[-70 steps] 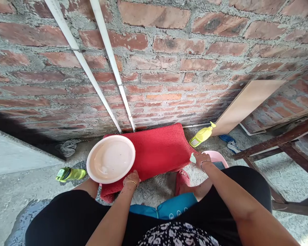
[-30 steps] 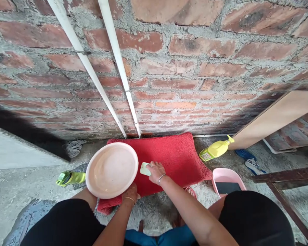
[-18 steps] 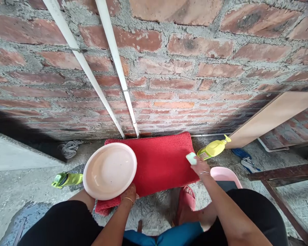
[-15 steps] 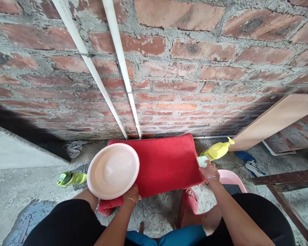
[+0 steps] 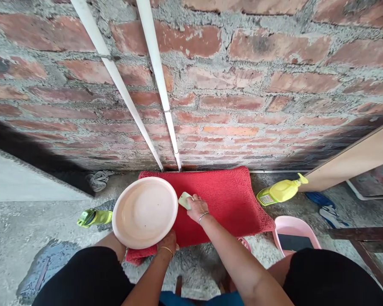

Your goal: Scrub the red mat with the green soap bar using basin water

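A pale pink basin (image 5: 145,212) is tilted up over the left end of a red cloth-covered surface (image 5: 223,191), and its inside faces me. My left hand (image 5: 167,243) grips the basin's lower right rim, with the fingers partly hidden behind it. Between the fingers of my right hand (image 5: 198,207) is a pale green, phone-like slab (image 5: 185,200) with rounded corners. This hand is over the red cloth, and the slab is close beside the basin's right rim.
A yellow pump bottle (image 5: 281,191) lies tilted at the cloth's right end. Below it, a pink tub (image 5: 298,221) holds a dark flat slab (image 5: 295,242). At left are a green bottle (image 5: 95,217) and a grey rag (image 5: 99,180). White pipes (image 5: 159,72) run down the brick wall.
My right hand has moved left, carrying the pale green slab from the cloth's right end to the basin's right side. My left hand still grips the basin. The view has shifted slightly.
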The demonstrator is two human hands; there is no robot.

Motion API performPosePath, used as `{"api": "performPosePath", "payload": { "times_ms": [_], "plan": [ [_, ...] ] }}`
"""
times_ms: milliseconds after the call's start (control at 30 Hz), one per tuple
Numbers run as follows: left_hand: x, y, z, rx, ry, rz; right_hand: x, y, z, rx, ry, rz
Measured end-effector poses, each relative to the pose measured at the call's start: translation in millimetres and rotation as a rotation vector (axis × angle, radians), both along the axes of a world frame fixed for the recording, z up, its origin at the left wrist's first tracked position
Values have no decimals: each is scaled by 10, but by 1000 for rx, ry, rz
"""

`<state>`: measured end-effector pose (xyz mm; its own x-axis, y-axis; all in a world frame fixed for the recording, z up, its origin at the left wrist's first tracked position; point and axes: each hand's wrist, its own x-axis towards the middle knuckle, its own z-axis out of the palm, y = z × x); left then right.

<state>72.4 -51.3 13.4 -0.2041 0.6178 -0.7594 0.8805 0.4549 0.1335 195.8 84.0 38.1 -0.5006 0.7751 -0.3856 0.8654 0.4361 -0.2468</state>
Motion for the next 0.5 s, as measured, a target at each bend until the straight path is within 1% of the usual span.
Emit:
{"api": "performPosePath", "payload": {
  "times_ms": [67,133,233,300,367,400,433,467,500],
  "plan": [
    [9,1,-2,11,28,-26,267,130,4,32,-18,-25],
    [20,0,3,20,38,-42,733,285,15,53,-59,-127],
    [35,-3,33,43,56,-70,1638,455,43,49,-122,-391],
    [43,-5,59,58,70,-83,2215,480,67,43,-167,-599],
    [47,-7,78,65,76,-86,2625,451,92,34,-230,-806],
    [48,-7,83,65,78,-87,2735,429,103,33,-253,-875],
    [48,-8,84,63,80,-86,2771,408,110,35,-262,-907],
    [48,-8,84,59,81,-84,2730,390,113,43,-250,-896],
    [47,-8,82,53,82,-81,2613,375,110,53,-217,-850]
  ]
}}
